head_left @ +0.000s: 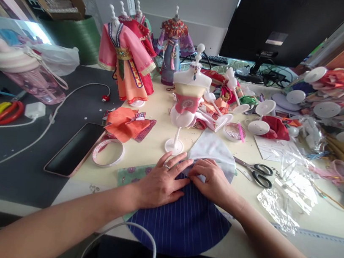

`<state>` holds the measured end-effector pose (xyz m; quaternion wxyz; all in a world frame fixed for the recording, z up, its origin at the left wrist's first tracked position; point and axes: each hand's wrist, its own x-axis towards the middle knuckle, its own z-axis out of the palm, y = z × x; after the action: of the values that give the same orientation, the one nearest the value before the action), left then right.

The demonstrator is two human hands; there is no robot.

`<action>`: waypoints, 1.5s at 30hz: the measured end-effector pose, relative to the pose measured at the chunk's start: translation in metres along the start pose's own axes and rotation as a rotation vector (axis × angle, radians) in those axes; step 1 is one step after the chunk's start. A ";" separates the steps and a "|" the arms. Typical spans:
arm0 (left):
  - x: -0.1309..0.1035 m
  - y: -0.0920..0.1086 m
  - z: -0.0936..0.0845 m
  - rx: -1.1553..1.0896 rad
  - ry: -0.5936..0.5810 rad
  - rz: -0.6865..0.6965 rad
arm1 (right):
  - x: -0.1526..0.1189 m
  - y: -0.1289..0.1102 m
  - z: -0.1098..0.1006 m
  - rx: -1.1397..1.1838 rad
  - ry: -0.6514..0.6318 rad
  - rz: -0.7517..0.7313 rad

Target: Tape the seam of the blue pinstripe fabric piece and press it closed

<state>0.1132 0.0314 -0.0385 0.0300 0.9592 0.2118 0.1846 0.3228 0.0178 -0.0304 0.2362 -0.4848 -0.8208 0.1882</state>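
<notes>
A navy pinstriped fabric piece (187,225) with a curved edge lies at the table's front edge. My left hand (164,181) rests on it with fingers spread, a ring on one finger. Close beside its fingertips, my right hand (208,179) is closed in a pinch at the top of the navy piece, where it meets a pale blue-white fabric piece (214,150). Green floral fabric (127,174) shows under and left of my left hand. Just behind the hands stands a white doll torso (191,80) with a pink and cream top on a round base.
Black-handled scissors (258,173) lie to the right, near clear plastic wrap (286,200). A tape roll (108,153), a phone (74,149) and orange fabric (123,124) are on the left. Dressed doll forms (124,58) stand behind. A white cable (145,230) loops at the front.
</notes>
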 end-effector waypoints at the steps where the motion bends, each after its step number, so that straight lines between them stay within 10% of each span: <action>1: 0.000 0.000 0.000 0.001 -0.009 0.004 | 0.001 0.000 0.000 -0.001 -0.003 0.002; 45: 0.000 0.002 -0.003 -0.063 -0.069 -0.041 | 0.026 -0.003 -0.006 0.111 0.200 0.285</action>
<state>0.1129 0.0295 -0.0358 0.0711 0.9591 0.2244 0.1574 0.3136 0.0395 -0.0184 0.3139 -0.5987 -0.7047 0.2155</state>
